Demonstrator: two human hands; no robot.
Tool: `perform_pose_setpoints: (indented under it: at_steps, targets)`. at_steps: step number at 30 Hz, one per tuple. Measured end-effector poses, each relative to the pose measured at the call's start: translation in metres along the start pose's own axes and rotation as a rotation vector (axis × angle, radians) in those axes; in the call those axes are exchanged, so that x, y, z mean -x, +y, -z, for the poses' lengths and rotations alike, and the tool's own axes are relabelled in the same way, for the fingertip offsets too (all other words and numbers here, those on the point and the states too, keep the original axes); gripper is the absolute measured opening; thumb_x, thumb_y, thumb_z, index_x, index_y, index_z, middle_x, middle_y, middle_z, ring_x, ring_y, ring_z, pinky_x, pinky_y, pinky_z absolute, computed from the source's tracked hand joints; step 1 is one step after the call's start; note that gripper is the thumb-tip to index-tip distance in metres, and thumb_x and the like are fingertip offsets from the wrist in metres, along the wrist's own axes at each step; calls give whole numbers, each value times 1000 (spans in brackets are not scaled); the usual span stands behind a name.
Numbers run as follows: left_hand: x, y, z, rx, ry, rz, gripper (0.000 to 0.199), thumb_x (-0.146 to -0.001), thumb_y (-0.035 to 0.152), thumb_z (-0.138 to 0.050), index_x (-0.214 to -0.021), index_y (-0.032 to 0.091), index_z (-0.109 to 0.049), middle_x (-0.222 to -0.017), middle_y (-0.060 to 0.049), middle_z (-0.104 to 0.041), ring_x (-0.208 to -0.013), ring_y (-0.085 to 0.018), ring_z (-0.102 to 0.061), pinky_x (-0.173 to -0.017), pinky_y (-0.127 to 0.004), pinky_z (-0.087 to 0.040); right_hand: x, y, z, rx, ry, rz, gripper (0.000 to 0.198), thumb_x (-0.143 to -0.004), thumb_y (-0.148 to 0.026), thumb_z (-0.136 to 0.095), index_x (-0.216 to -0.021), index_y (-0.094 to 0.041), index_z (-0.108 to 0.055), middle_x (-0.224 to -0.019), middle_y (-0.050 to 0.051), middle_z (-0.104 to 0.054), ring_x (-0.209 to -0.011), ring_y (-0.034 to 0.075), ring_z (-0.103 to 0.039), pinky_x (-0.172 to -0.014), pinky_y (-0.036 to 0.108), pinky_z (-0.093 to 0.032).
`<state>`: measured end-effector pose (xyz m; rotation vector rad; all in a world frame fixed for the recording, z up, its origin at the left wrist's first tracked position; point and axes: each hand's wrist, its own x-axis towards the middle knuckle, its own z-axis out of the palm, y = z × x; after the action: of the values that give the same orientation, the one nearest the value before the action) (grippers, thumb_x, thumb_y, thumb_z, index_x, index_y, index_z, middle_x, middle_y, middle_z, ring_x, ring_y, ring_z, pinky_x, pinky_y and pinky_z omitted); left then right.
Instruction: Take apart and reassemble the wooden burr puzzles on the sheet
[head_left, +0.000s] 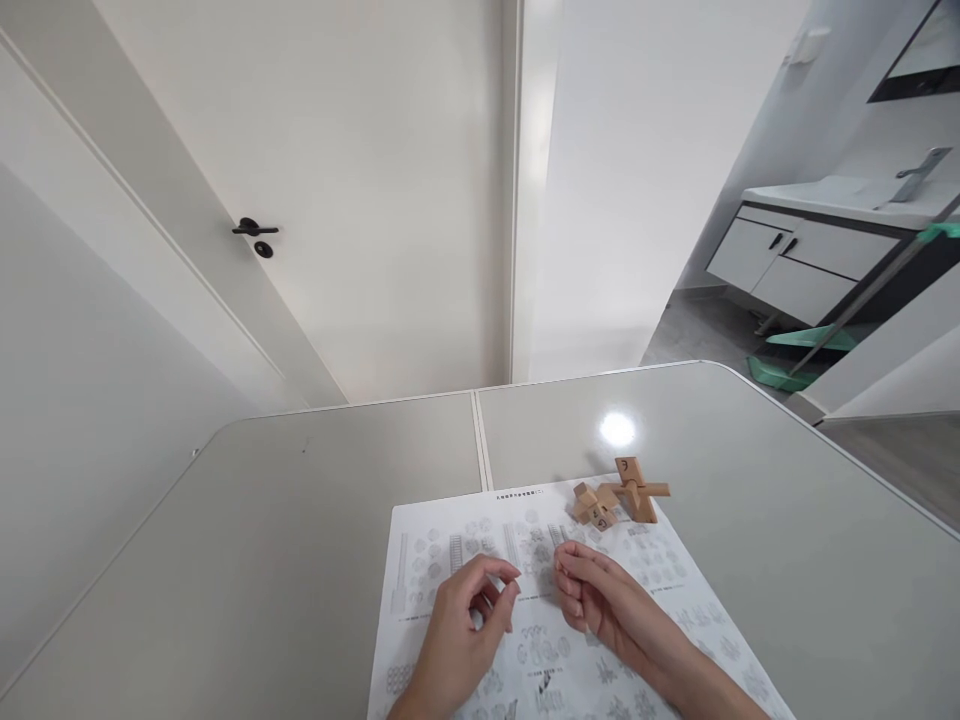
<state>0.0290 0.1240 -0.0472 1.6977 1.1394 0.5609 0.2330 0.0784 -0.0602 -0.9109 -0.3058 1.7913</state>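
Over a white printed sheet (540,590), my left hand (469,630) is bent, its thumb and index tips slightly apart and no object showing between them. To its right, my right hand (604,600) is curled with the thumb against the fingers; whether something small is inside is hidden. Just beyond the right hand, at the sheet's far right corner, sit two wooden interlocking puzzles. The compact wooden puzzle (596,507) lies nearer, and the cross-shaped wooden puzzle (635,490) stands close beside it. Both bear dark marks. Neither hand touches them.
The sheet lies on a grey table (247,560) with a seam across it and rounded far corners. Beyond the table is a white door with a black handle (255,229). At the right, a washbasin cabinet (806,250) and a green dustpan-like item (787,370) show.
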Motion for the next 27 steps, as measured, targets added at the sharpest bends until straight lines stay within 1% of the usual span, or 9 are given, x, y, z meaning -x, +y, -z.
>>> perform_pose_setpoints:
  at_steps: [5, 11, 22, 27]
  targets:
    - [0, 1, 1, 5, -4, -2, 25, -95, 43, -58, -99, 21, -69, -65, 0, -65, -61, -15, -61, -54, -23, -40, 0, 1, 1, -5, -12, 6, 33, -80, -42, -84, -78, -19, -60, -67, -3, -52, -56, 10, -42, -54, 25, -35]
    - [0, 6, 1, -2, 10, -10, 23, -95, 42, -57, -97, 22, -69, -64, 0, -64, -59, -14, -60, -51, -22, -37, -1, 2, 3, -10, -14, 2, 33, -80, -42, -84, -79, -19, -59, -67, -3, -52, -57, 10, -42, -54, 25, -35]
    - [1, 2, 1, 2, 0, -1, 27, -96, 45, -57, -99, 21, -69, -65, -1, -65, -61, -15, -61, -55, -23, -41, -1, 3, 3, -10, -24, 10, 31, -83, -41, -81, -80, -19, -60, -68, -2, -52, -58, 10, -42, -55, 25, -36]
    - [1, 2, 1, 16, 3, -8, 28, -96, 46, -58, -99, 21, -70, -65, -1, -64, -61, -15, -61, -57, -23, -43, 0, 2, 2, 1, -13, 11, 34, -80, -43, -84, -78, -19, -60, -67, -3, -51, -57, 10, -41, -54, 25, -34]
